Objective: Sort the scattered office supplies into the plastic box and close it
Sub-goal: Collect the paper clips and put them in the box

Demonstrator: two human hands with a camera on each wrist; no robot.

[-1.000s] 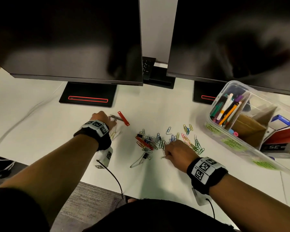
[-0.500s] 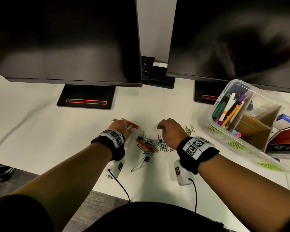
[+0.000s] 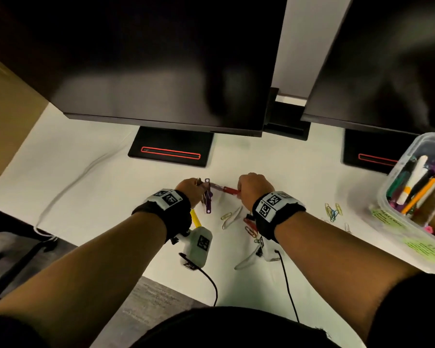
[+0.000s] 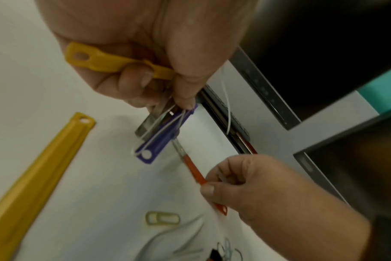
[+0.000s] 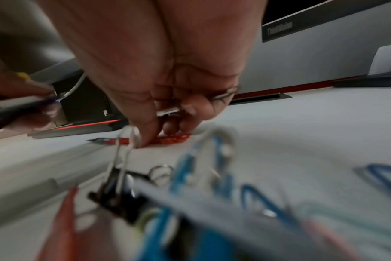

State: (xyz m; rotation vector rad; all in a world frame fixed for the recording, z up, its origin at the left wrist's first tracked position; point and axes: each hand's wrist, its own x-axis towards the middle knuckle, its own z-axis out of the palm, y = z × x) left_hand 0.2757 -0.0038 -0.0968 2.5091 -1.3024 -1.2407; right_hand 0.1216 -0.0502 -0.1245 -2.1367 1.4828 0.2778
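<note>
Hard to make out much in the right wrist view: blurry paper clips [image 5: 214,169] and a black binder clip [image 5: 116,194] hogging the foreground, plastic box cut off entirely there. From the head view, only the backs of both hands, fingers tucked out of sight. Left wrist view fills that in: left hand [image 4: 150,58] curled round a bundle of a yellow strip [image 4: 114,61], a purple strip [image 4: 161,136] and some metal bits, right hand [image 4: 252,187] pinching a red strip [image 4: 196,173] by its far end, other end up against the bundle. Another yellow strip [image 4: 38,173] lying flat on the white desk [image 3: 91,159], plus one loose yellow paper clip [image 4: 162,218]. Plastic box [image 3: 399,167] off to the right, open, pens in one section, partly cropped by the frame edge. Two dark monitors [image 3: 161,59] looming behind, stands with red trim.
</note>
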